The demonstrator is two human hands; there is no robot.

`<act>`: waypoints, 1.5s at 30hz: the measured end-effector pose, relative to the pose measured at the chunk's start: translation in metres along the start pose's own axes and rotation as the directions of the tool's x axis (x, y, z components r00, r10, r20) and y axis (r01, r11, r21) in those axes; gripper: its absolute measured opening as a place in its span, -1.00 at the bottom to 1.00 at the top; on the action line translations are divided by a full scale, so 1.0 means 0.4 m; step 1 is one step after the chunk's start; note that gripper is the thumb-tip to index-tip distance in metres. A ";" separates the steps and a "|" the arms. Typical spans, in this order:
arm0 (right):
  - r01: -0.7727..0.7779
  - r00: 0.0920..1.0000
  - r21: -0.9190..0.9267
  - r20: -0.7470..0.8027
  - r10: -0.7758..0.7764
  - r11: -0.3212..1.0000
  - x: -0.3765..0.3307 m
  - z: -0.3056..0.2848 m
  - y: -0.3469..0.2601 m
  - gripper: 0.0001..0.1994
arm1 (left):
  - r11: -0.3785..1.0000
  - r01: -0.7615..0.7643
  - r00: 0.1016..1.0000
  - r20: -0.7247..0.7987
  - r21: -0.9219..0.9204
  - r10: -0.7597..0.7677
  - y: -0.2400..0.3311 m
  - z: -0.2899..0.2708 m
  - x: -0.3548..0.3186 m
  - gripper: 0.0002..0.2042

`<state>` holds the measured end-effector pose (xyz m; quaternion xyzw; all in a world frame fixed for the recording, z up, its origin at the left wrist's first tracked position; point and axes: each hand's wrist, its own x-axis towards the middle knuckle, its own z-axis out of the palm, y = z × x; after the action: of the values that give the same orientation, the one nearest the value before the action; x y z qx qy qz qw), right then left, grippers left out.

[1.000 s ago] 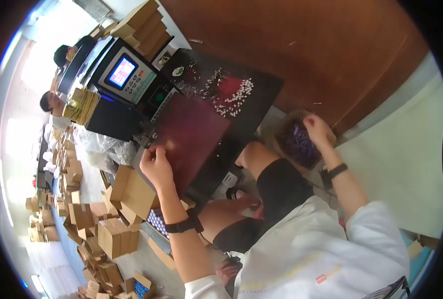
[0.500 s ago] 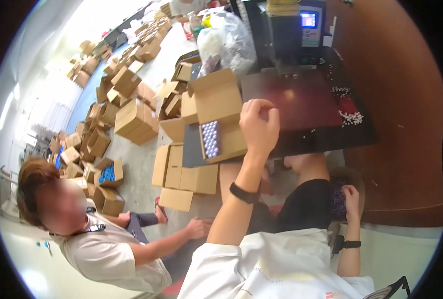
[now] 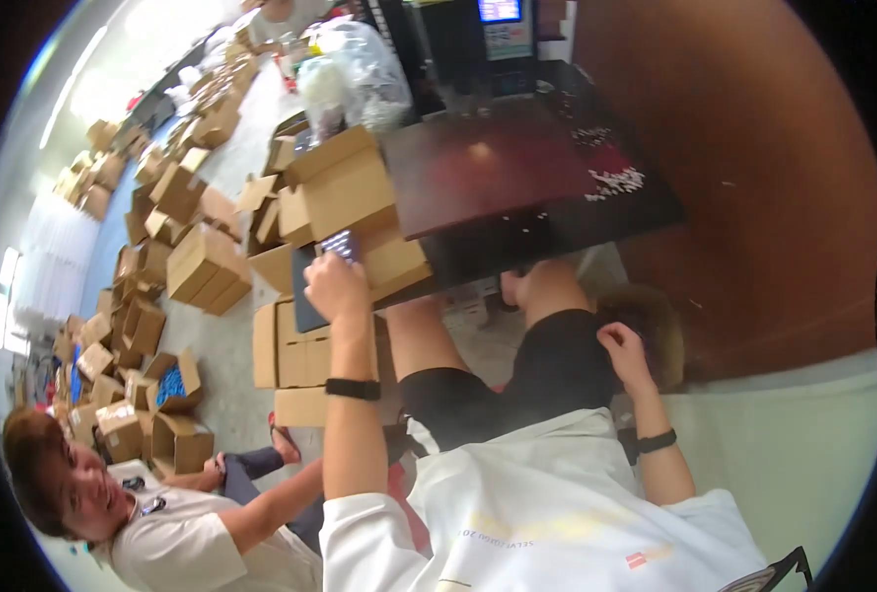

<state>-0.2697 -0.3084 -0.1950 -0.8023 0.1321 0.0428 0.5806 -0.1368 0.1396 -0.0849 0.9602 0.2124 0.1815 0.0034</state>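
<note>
The left hand (image 3: 337, 286) is held with bent fingers at a block of small pale-topped pieces (image 3: 338, 242), packed inside an open cardboard box (image 3: 399, 259); whether one is gripped cannot be told. The right hand (image 3: 624, 352) is held loosely curled, its grip unclear, just beside a blurred container (image 3: 669, 340). Black wristbands (image 3: 353, 389) are worn behind both hands. A seated co-worker (image 3: 177, 538) is seen left of the left hand. Ahead, between the hands, a black table (image 3: 557, 235) is partly covered by a maroon mat (image 3: 478, 173), with white bits (image 3: 616, 183) scattered at its right. Beyond, a machine with a lit screen (image 3: 503, 12) can be seen
</note>
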 end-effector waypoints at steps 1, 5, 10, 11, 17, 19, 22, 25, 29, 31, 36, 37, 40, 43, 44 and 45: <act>0.038 0.999 -0.012 0.000 -0.038 0.999 0.000 -0.004 -0.011 -0.91 | 1.000 -0.007 1.000 -0.025 -0.024 0.007 -0.002 -0.005 -0.002 -0.71; 0.087 0.994 0.014 -0.066 -0.086 0.996 0.065 -0.069 -0.053 -0.91 | 0.994 -0.030 0.999 -0.039 -0.104 0.026 0.012 -0.021 0.003 -0.69; 0.380 0.900 -0.088 -0.195 -0.390 0.921 0.241 -0.108 -0.196 -0.91 | 0.974 -0.022 0.993 -0.114 -0.224 -0.004 0.017 -0.017 -0.005 -0.72; 0.393 0.886 -0.161 -0.197 -0.419 0.905 0.280 -0.113 -0.224 -0.87 | 0.976 -0.021 0.994 -0.109 -0.218 -0.003 0.020 -0.015 -0.010 -0.71; 0.203 0.885 -0.477 -0.284 -0.369 0.855 0.441 -0.058 -0.335 -0.68 | 0.987 -0.054 0.998 0.003 -0.150 0.055 -0.010 -0.015 -0.021 -0.72; 0.144 0.893 -0.527 -0.296 -0.339 0.837 0.475 -0.037 -0.351 -0.65 | 0.989 -0.030 1.000 0.000 -0.147 0.030 -0.030 -0.045 -0.026 -0.72; 0.221 0.887 -0.565 -0.224 -0.405 0.795 0.527 -0.107 -0.282 -0.67 | 0.984 -0.052 0.998 -0.030 -0.172 0.047 -0.002 -0.009 -0.023 -0.71; 0.284 0.878 -0.570 -0.169 -0.448 0.771 0.545 -0.123 -0.279 -0.68 | 0.972 -0.063 0.997 -0.051 -0.226 0.053 0.003 -0.018 -0.027 -0.70; 0.219 0.916 -0.628 -0.131 -0.379 0.747 0.580 -0.105 -0.296 -0.71 | 0.975 -0.038 0.999 -0.002 -0.219 0.038 -0.003 -0.030 -0.016 -0.68; 0.229 0.914 -0.668 -0.103 -0.393 0.708 0.590 -0.105 -0.303 -0.71 | 0.969 -0.022 0.999 -0.047 -0.246 0.011 -0.004 -0.022 -0.009 -0.72; 0.189 0.964 -0.635 -0.025 -0.265 0.749 0.581 -0.130 -0.320 -0.75 | 0.981 -0.048 0.998 -0.038 -0.190 0.041 -0.001 -0.024 -0.014 -0.70; 0.153 0.977 -0.594 -0.029 -0.210 0.790 0.585 -0.126 -0.325 -0.78 | 0.981 -0.051 0.997 -0.063 -0.188 0.039 -0.008 -0.025 -0.022 -0.72; 0.533 0.787 -0.541 0.036 -0.616 0.650 0.584 -0.109 -0.315 -0.82 | 0.989 0.011 1.000 -0.019 -0.146 -0.014 -0.022 -0.005 -0.029 -0.77; 0.445 0.888 -0.234 0.240 -0.392 0.865 0.658 -0.159 -0.256 -0.42 | 0.978 0.003 0.991 -0.130 -0.211 -0.031 -0.008 0.063 -0.034 -0.82; 0.450 0.868 -0.312 0.374 -0.327 0.837 0.713 -0.245 -0.207 -0.30 | 0.970 -0.020 0.985 -0.170 -0.242 -0.022 0.015 0.066 -0.028 -0.84; 0.466 0.837 -0.135 0.387 -0.387 0.874 0.748 -0.357 -0.117 -0.32 | 0.972 -0.045 0.978 -0.207 -0.232 -0.004 0.060 0.052 -0.020 -0.86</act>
<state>0.0181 -0.4781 -0.1724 -0.8510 -0.1615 0.0672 0.4951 -0.1264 0.1160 -0.1052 0.9312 0.1785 0.3039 0.0932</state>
